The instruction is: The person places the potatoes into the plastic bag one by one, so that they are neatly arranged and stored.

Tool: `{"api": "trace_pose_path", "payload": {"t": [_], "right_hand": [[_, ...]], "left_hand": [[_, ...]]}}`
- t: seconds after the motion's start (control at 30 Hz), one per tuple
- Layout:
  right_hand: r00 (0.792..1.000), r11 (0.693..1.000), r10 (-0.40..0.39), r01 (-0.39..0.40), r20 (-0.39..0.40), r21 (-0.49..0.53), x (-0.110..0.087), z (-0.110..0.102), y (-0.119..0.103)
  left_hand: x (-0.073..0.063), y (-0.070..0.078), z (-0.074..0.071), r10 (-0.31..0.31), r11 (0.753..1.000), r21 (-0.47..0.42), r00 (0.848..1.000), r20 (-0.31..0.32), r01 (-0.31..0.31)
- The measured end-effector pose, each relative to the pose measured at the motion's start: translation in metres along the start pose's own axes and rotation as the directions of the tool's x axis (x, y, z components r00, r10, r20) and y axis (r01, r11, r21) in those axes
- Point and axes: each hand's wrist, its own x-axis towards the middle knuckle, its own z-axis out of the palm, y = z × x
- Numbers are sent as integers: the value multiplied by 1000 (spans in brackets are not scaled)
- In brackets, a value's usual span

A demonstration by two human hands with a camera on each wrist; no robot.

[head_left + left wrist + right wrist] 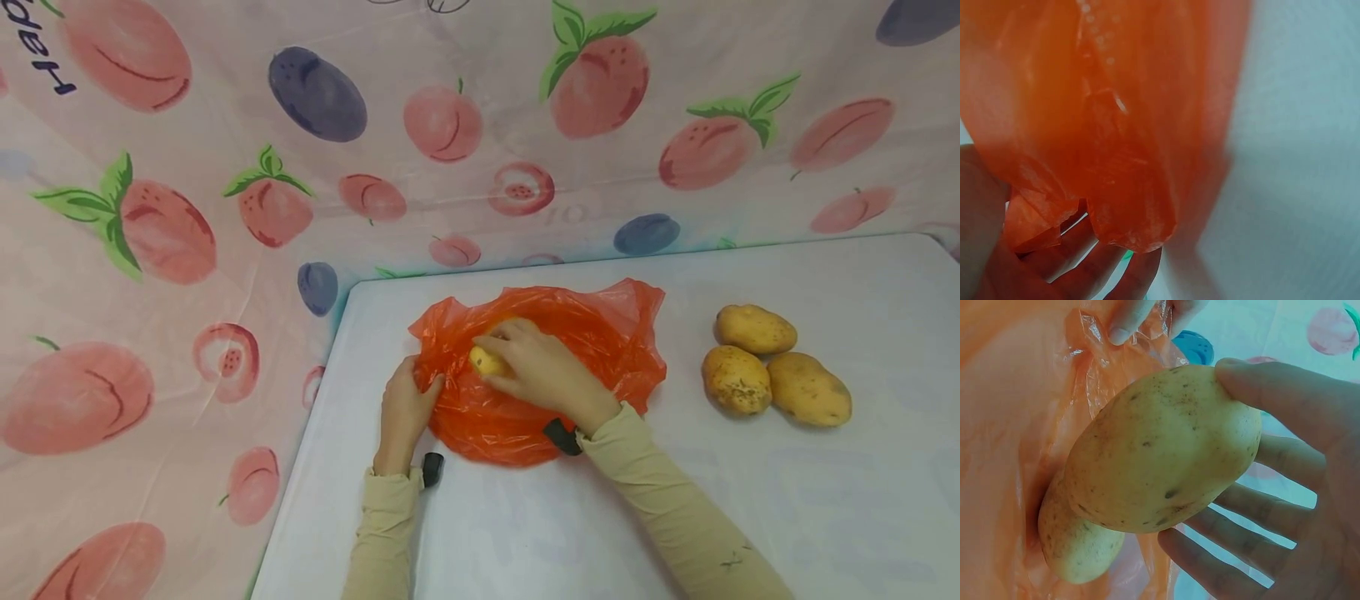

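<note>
A thin orange plastic bag point(495, 425) lies spread on the white table. My right hand point(547, 371) grips a yellow potato point(1166, 450) between thumb and fingers, over the bag. Just beyond it, a second potato point(1082, 553) rests against the orange plastic in the right wrist view. At the bag's left side, my left hand point(406, 406) holds the rim, with the plastic between thumb and fingers point(1094, 265). The left wrist view shows mostly orange plastic, and what lies behind it is hidden.
Three potatoes point(810, 389) sit close together on the table point(885, 500), to the right of the bag. A fruit-printed cloth point(480, 200) hangs behind the table and along its left side. The table's left edge runs near my left arm.
</note>
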Motion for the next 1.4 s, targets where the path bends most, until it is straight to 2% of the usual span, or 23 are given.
{"api": "trace_pose_path", "payload": {"t": [0.23,0.67,1.1,1.4], "right_hand": [[1000,999,-18,19,18,-35,5,6,-3],[998,999,-38,40,54,-36,15,18,-5],[997,998,-6,11,83,-62,23,30,-4],[996,997,49,-44,68,-69,27,32,-6]], "left_hand": [[1,-1,0,-2,1000,3,1000,6,2],[1,-2,0,-6,1000,6,1000,18,6],[1,-3,2,-3,1000,1,1000,13,3],[1,-3,1,15,1000,4,1000,9,-15]]}}
